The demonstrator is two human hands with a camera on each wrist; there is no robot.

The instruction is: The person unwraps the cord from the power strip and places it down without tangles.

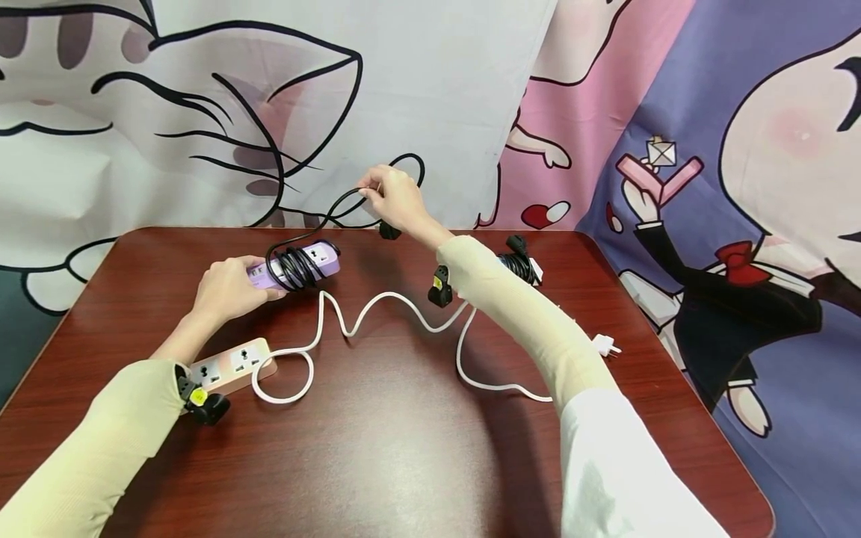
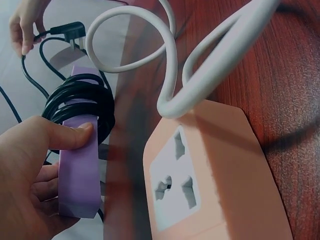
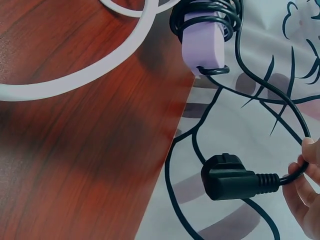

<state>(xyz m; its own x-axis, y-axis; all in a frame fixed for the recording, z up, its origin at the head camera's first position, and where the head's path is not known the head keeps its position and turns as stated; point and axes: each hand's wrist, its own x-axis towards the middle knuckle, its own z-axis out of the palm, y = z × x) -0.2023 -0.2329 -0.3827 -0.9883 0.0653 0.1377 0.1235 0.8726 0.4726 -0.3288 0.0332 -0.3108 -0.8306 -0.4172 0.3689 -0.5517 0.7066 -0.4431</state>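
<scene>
The left hand (image 1: 229, 288) grips the purple strip (image 1: 296, 265) at its near end, thumb laid along the top, seemingly to keep it steady on the table (image 1: 403, 448) at about ten o'clock from the middle. A black cord (image 1: 293, 267) is coiled tightly round the strip's middle, and its free length arcs up toward twelve o'clock. There the right hand (image 1: 393, 198), lifted above the far edge, pinches the cord between curled fingers just behind the plug (image 3: 227, 176), which dangles below; holding it high likely keeps the cord taut and clear of the coil. A pink strip (image 1: 232, 365) lies at eight o'clock, its white cord (image 1: 377, 314) snaking loosely across toward three o'clock. Another bundled black cord (image 1: 519, 261) sits at two o'clock.
</scene>
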